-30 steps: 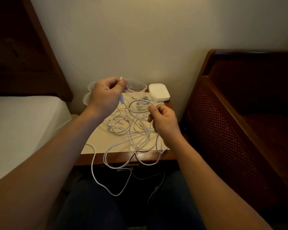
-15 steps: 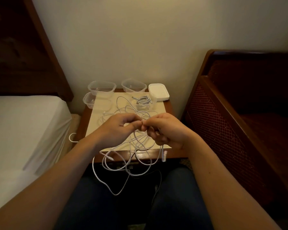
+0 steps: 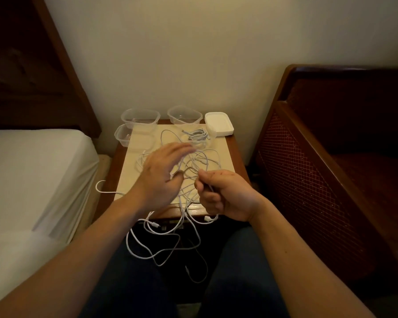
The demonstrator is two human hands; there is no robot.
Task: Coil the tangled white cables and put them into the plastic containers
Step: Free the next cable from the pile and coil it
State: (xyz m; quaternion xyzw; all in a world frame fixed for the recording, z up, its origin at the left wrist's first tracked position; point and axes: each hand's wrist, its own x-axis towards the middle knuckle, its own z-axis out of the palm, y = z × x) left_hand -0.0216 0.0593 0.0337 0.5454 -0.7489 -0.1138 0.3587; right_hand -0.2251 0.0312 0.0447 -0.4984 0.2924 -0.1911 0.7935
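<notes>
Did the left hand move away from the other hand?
Yes. The left hand let go, opened and swung up toward the clear containers, while the right hand keeps gripping the cable.

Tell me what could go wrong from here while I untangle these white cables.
Loops of the tangled cables hang off the table's front edge onto your lap; pulling with your right hand, which grips a strand, may tighten knots. Your left hand is sweeping open over the pile and could snag a loop, dragging strands into the empty containers.

A bedroom — a white-sheeted mattress [image 3: 32, 175] under a dark wooden headboard [image 3: 39, 65], a small wooden bedside table [image 3: 236, 154] against a cream wall [image 3: 182, 49].
</notes>
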